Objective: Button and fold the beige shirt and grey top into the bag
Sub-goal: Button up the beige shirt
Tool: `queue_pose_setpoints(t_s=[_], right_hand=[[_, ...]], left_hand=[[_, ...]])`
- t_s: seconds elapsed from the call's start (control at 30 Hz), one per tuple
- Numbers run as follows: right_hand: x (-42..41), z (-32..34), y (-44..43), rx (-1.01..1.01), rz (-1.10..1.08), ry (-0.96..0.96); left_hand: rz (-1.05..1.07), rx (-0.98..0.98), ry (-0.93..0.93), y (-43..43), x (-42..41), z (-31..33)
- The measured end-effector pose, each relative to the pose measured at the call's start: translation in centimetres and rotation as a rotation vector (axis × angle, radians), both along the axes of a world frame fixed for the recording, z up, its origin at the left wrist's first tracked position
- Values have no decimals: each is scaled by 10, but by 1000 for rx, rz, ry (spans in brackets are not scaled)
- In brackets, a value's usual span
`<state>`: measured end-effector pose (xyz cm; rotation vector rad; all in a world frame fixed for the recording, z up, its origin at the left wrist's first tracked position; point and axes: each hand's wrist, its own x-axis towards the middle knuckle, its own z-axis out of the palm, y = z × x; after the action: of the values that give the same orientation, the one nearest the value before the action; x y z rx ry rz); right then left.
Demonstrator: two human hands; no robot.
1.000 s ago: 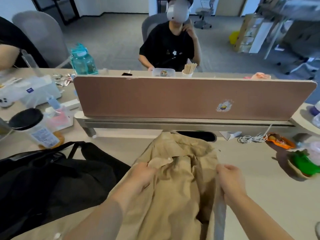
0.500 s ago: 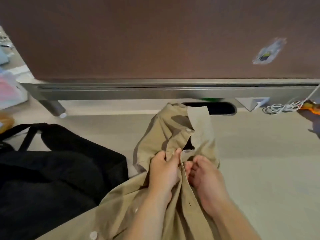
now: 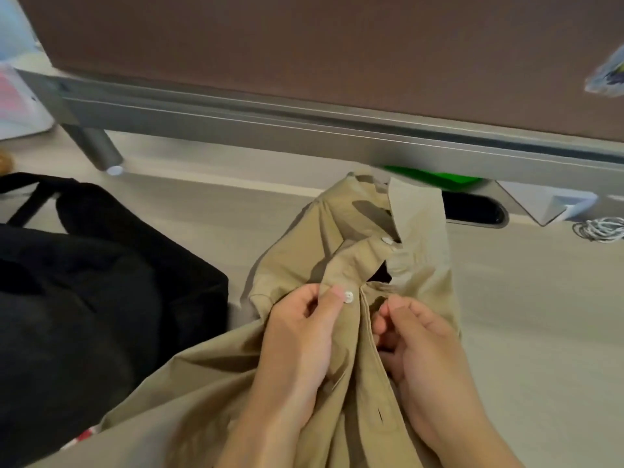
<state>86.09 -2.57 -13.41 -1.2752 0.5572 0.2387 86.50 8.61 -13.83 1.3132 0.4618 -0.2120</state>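
Hands (image 3: pixel 300 336) (image 3: pixel 429 349), shirt (image 3: pixel 304 238) on pale desk (image 3: pixel 526 315), partition (image 3: pixel 304 45)

The one wide-angle camera, worn on the head, faces forward and steeply down, close above the left hand (image 3: pixel 300 336) and right hand (image 3: pixel 427 349) on the beige shirt (image 3: pixel 209 386); the brown partition (image 3: pixel 304 45) fills the top

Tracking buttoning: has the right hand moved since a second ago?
Yes: the right hand moved left relative to the cable slot, onto the beige shirt front.
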Motion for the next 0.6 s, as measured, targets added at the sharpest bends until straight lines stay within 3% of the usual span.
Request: queue_pose_setpoints(t_s=[0.17,0.37,0.6], right_hand=[[2,-11,-7,-352,284,-95],[4,-20,-8,-315,237,-140],[-7,-9,-12,363,67,-122]], left_hand=[[-17,41,76,1,1,3],[131,90,148,-3,-4,14],[93,121,130,-3,-6,16]])
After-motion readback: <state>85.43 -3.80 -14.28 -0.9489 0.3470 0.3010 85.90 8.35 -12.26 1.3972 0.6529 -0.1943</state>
